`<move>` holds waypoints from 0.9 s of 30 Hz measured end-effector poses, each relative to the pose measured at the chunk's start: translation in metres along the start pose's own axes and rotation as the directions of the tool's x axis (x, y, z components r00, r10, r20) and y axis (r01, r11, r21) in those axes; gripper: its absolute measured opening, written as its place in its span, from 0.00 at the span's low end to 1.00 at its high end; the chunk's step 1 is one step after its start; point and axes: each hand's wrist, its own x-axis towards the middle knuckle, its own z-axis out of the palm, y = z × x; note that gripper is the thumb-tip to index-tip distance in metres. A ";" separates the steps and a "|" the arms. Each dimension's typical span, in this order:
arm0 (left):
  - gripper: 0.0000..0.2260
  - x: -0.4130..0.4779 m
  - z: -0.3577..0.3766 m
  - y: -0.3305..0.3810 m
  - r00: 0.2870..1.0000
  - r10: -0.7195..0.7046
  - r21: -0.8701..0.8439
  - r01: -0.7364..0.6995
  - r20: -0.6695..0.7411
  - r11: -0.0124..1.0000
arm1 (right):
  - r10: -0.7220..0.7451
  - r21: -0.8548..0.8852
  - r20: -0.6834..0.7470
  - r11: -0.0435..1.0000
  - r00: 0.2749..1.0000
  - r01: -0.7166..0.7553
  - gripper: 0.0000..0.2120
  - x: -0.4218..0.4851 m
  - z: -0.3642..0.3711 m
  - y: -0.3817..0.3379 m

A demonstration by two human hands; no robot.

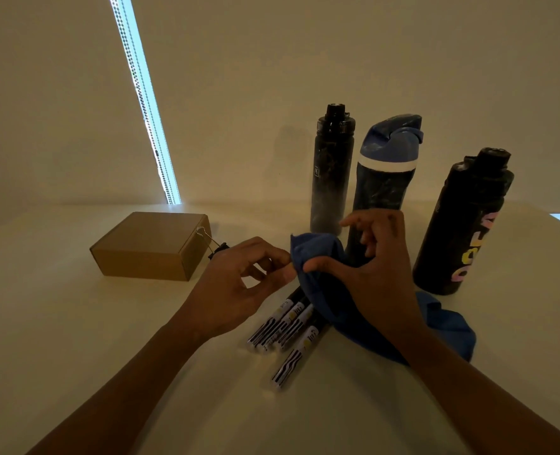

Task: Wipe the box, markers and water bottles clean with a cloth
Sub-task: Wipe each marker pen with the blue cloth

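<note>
Leftmost, a closed brown cardboard box (150, 246) sits on the pale counter (75, 323), with a binder clip (211, 241) touching its right side. Next, the left hand (236, 287) keeps a narrow grip, thumb and fingertips pinching an edge of the blue cloth (321, 280). Four striped markers (288, 330) lie side by side below it, their far ends hidden under the cloth. The right hand (370, 274) holds the bunched cloth with its thumb, the other fingers loosely curled above.

Behind stand three upright bottles, smudged and dusty: a slim black bottle (332, 172), a blue-lidded bottle (383, 169), and a lettered black bottle (462, 224) off to the right. The counter's far edge meets the wall just behind them.
</note>
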 end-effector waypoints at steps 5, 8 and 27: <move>0.05 -0.001 0.000 0.002 0.999 -0.001 0.019 0.002 -0.054 1.000 | -0.016 0.123 0.020 0.992 1.000 0.014 0.10 0.000 0.008 0.008; 0.05 -0.001 -0.001 0.003 0.997 0.016 0.037 -0.013 -0.079 0.999 | 0.034 0.188 0.018 0.981 0.999 -0.037 0.07 -0.001 0.009 0.008; 0.09 -0.002 0.010 0.004 0.984 0.144 0.218 -0.117 -0.109 0.969 | 0.212 0.354 0.157 0.900 0.964 -0.256 0.07 -0.003 0.015 0.010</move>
